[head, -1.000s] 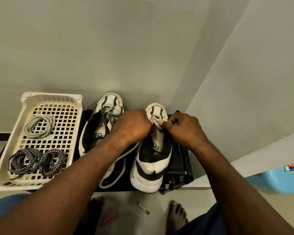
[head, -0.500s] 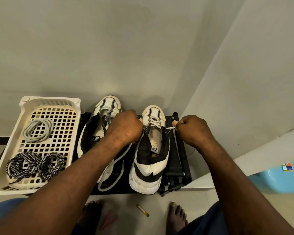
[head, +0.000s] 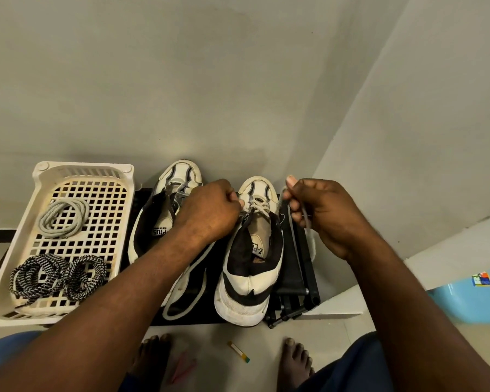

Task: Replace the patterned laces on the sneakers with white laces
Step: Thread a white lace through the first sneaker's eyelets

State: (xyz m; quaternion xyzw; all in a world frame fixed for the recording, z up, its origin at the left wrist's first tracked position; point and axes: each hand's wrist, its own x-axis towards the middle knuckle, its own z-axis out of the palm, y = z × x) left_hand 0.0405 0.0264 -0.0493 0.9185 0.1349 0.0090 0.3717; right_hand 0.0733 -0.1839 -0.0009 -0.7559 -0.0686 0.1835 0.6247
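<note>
Two white-and-black sneakers stand toes away from me on a black stand (head: 297, 281). The right sneaker (head: 251, 267) has a white lace (head: 257, 206) crossed through its front eyelets. My left hand (head: 210, 210) pinches one end of that lace at the shoe's left side. My right hand (head: 320, 213) grips the other end, held out to the right of the toe. The left sneaker (head: 164, 210) is partly hidden under my left forearm, with a loose white lace (head: 181, 304) trailing beside it.
A cream plastic basket (head: 20, 241) at the left holds a coiled white lace (head: 63, 219) and two black-and-white patterned laces (head: 57, 274). Walls close in behind and to the right. A blue tub (head: 475, 298) sits at the right. My bare feet (head: 294, 360) and a small strip (head: 239, 352) are on the floor.
Both hands started together at the right sneaker's front eyelets. My right hand has drawn its lace end out to the right and upward, and the crossed lace now shows.
</note>
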